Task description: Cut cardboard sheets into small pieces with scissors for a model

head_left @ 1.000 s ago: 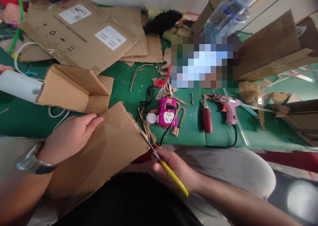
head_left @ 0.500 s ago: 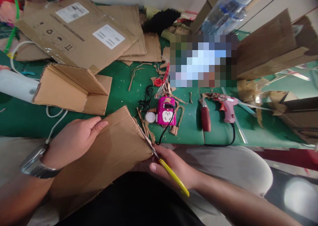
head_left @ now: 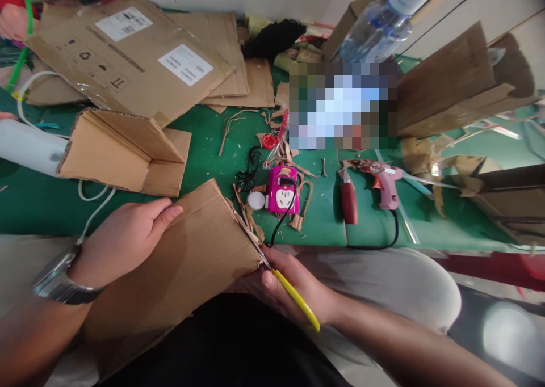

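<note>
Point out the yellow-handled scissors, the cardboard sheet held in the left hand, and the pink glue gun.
Yellow-handled scissors (head_left: 286, 287): head view, on the yellow handle.
Cardboard sheet (head_left: 176, 262): head view, on its flat upward face.
Pink glue gun (head_left: 388, 189): head view, on its grip.

Soft shadows cross held cardboard (head_left: 187, 256); frame edges blur.

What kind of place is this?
Probably a craft workspace: a pink glue gun lies on the green table, flattened cardboard is piled toward the back, and the right hand holds yellow-handled scissors.
</note>
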`<state>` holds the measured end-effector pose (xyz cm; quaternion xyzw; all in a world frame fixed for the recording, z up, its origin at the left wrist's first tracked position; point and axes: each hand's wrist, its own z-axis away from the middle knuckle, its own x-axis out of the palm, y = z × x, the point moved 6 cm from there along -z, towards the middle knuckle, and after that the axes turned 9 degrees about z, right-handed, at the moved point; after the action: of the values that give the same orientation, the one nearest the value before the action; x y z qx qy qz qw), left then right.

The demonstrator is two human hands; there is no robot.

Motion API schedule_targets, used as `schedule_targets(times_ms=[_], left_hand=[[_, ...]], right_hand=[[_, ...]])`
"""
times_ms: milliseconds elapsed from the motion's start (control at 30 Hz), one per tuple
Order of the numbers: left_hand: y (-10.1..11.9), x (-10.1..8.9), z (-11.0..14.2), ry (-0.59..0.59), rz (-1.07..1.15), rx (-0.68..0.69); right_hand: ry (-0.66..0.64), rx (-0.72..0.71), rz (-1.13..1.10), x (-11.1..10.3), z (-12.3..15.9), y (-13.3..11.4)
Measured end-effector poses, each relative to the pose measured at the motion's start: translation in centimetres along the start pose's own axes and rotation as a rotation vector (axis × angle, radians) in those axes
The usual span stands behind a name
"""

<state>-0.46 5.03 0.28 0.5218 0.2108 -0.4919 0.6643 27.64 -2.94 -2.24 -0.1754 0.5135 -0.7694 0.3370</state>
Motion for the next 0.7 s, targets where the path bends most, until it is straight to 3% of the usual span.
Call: schedule_targets(times_ms=[167, 433, 700], left_hand=[[0.8, 1.1, 0.2, -0.087, -0.013, -0.015], [0.9, 0.9, 0.6, -0.019, -0.068, 0.027], [0.4, -0.6, 0.5, 0.069, -0.082, 0.011]], right_hand=[[-0.017, -0.079, -0.011, -0.5, 0.0, -2.1], [0.024, 0.014, 0.035, -0.8, -0.3, -2.3], [0.049, 0.058, 0.0, -1.3, -1.6, -2.7]])
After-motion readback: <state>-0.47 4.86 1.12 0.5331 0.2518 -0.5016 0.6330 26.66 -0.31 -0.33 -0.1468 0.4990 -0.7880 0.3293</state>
